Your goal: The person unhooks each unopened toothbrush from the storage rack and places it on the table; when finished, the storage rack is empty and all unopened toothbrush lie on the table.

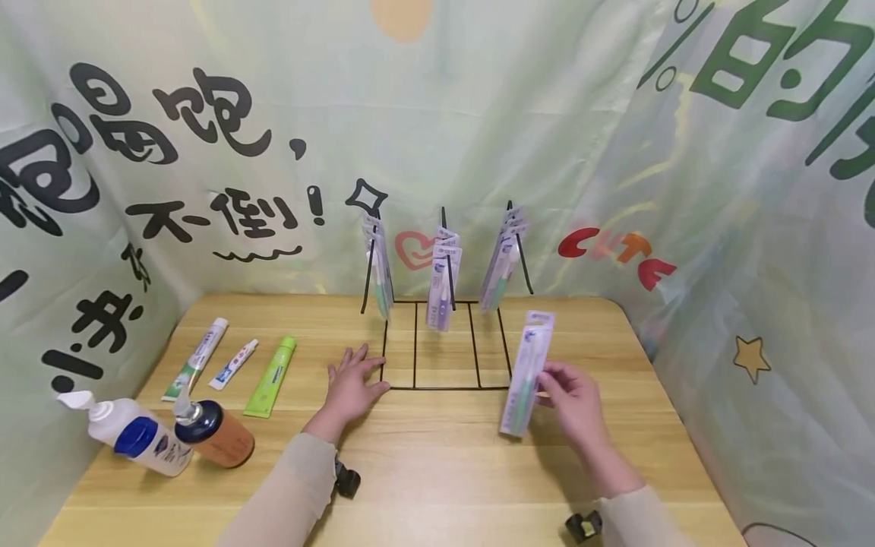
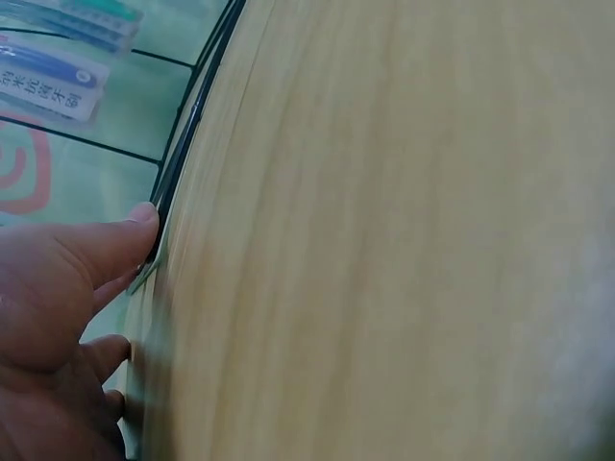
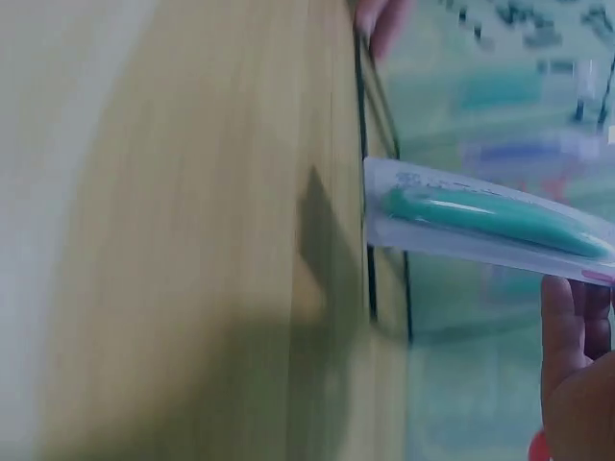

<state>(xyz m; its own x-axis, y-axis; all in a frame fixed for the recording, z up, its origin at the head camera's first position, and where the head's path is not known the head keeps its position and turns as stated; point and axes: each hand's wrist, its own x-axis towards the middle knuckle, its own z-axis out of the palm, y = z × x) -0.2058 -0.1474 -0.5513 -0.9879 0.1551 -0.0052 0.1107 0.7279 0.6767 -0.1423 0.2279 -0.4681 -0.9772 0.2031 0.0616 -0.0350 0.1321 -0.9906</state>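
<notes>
My right hand (image 1: 573, 399) pinches the edge of a packaged toothbrush (image 1: 526, 376), a blister card with a green-handled brush. It tilts in front of the right front corner of a black wire display rack (image 1: 444, 389). In the right wrist view the green handle (image 3: 490, 216) shows through clear plastic. My left hand (image 1: 352, 384) rests at the rack's left front corner, fingers spread, thumb and forefinger touching the wire. The left wrist view has the thumb (image 2: 120, 245) against the black wire. Packaged toothbrushes hang from the left hook (image 1: 378, 277), the middle hook (image 1: 443, 292) and the right hook (image 1: 502, 266).
On the left lie a white-and-green toothpaste tube (image 1: 197, 361), a small tube (image 1: 234, 365) and a lime-green tube (image 1: 271, 378). A white pump bottle (image 1: 146, 439) and an amber pump bottle (image 1: 222, 439) stand nearer. A printed curtain (image 1: 519, 137) encloses the wooden table (image 1: 437, 471).
</notes>
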